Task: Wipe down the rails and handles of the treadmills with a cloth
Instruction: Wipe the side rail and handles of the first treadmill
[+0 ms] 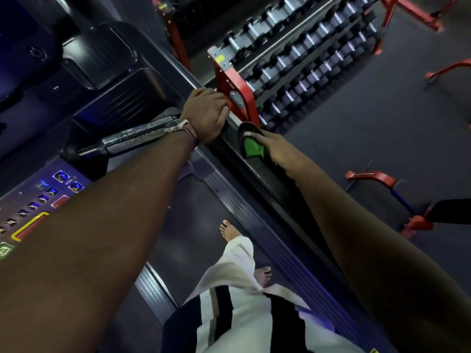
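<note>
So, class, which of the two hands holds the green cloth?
The right hand presses the green cloth on the rail; the left hand grips bare rail.

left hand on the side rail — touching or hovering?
Touching. The head view shows the left hand curled over the treadmill's side rail, fingers wrapping its far edge with no gap. The right hand holds the green cloth further along.

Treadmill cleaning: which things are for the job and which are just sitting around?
For the job: green cloth in the right hand; side rail gripped by the left hand; metal handle.
Just there: dumbbell rack; red bench frame; lit console.
</note>
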Demonstrator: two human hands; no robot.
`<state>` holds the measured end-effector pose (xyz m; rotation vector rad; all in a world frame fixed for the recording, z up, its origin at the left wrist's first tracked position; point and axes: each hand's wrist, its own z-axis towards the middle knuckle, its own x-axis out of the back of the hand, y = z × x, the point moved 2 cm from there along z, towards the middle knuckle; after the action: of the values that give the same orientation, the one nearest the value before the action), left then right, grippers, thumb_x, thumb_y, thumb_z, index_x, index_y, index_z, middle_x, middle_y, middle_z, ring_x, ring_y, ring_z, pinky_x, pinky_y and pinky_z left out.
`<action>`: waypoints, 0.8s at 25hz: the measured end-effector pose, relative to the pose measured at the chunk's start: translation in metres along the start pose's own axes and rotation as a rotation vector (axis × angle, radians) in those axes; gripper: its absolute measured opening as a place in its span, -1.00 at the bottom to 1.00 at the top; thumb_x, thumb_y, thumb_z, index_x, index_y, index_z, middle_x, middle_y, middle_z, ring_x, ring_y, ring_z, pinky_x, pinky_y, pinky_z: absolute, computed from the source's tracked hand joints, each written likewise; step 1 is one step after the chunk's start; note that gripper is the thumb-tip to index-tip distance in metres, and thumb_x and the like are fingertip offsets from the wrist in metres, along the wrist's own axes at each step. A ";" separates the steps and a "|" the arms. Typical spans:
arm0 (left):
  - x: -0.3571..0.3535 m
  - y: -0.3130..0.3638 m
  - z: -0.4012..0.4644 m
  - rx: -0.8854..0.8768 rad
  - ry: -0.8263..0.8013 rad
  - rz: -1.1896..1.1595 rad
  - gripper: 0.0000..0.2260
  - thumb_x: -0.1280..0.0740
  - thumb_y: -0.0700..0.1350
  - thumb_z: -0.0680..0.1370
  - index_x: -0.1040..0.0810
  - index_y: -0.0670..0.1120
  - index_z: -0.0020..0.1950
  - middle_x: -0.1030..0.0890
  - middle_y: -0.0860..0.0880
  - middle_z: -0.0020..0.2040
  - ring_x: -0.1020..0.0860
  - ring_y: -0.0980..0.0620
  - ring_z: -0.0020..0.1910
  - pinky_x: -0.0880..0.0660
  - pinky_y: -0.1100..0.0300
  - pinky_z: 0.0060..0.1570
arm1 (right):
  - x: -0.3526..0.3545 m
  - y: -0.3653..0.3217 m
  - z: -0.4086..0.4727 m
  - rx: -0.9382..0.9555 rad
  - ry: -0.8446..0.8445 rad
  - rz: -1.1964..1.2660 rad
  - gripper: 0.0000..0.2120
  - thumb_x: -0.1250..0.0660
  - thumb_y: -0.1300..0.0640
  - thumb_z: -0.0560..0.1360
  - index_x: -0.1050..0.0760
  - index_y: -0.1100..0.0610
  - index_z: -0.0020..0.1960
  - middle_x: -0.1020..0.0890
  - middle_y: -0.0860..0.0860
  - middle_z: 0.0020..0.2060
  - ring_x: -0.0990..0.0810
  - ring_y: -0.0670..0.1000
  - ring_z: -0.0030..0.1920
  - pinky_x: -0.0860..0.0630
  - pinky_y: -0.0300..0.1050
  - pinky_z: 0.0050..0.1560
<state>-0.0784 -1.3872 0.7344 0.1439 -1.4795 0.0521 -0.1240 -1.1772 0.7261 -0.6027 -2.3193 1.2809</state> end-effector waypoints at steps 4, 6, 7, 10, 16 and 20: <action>0.002 0.002 -0.001 -0.007 0.015 -0.009 -0.62 0.01 0.02 0.55 -0.57 -0.08 -0.15 -0.61 -0.03 -0.08 -0.52 -0.08 0.00 -0.25 0.03 0.15 | 0.012 0.019 -0.039 0.189 0.203 -0.422 -0.30 -0.50 -0.30 0.27 -0.44 -0.14 0.36 -0.56 -0.02 0.20 -0.57 -0.02 0.19 -0.51 0.03 0.26; 0.004 0.003 -0.001 0.001 -0.006 -0.014 -0.62 0.01 0.02 0.55 -0.57 -0.08 -0.14 -0.62 -0.03 -0.06 -0.52 -0.09 0.01 -0.25 0.02 0.15 | -0.004 0.008 -0.038 0.105 0.338 -0.677 -0.24 -0.47 -0.37 0.26 -0.34 -0.19 0.39 -0.43 0.05 0.26 -0.51 0.12 0.21 -0.51 0.09 0.22; 0.005 0.002 0.000 0.007 -0.031 -0.010 -0.60 0.03 0.03 0.55 -0.57 -0.07 -0.13 -0.62 -0.02 -0.05 -0.51 -0.08 0.02 -0.25 0.02 0.16 | -0.022 -0.005 -0.033 0.110 0.429 -0.829 -0.25 -0.48 -0.31 0.29 -0.31 -0.17 0.39 -0.40 0.10 0.28 -0.50 0.19 0.18 -0.52 0.11 0.16; 0.004 0.000 0.002 -0.057 -0.045 -0.011 -0.53 0.10 0.08 0.55 -0.58 -0.05 -0.08 -0.62 -0.02 -0.03 -0.51 -0.06 0.04 -0.24 0.02 0.15 | -0.086 -0.024 -0.016 0.302 0.765 -1.298 -0.50 -0.37 0.04 0.48 -0.37 0.00 0.39 -0.44 0.22 0.28 -0.55 0.34 0.05 -0.51 0.18 0.11; 0.002 -0.005 -0.001 -0.131 0.005 -0.001 -0.57 0.05 0.01 0.59 -0.58 -0.12 -0.07 -0.62 -0.11 0.00 -0.52 -0.15 0.09 -0.28 -0.01 0.19 | -0.089 0.037 -0.064 0.749 0.684 -1.882 -0.67 -0.19 0.07 0.65 -0.43 0.05 0.40 -0.46 0.12 0.38 -0.49 0.41 0.27 -0.41 0.32 0.30; -0.002 -0.001 -0.004 -0.169 0.076 0.001 -0.62 -0.03 -0.03 0.65 -0.61 -0.14 -0.03 -0.62 -0.11 0.04 -0.51 -0.16 0.14 -0.26 -0.02 0.23 | -0.104 0.039 -0.058 0.637 0.878 -2.037 -0.64 -0.19 0.10 0.62 -0.45 0.06 0.40 -0.46 0.08 0.39 -0.46 0.39 0.32 -0.34 0.35 0.33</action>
<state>-0.0740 -1.3877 0.7324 0.0047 -1.4012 -0.0660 -0.0006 -1.1766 0.7057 1.0253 -0.6926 0.3250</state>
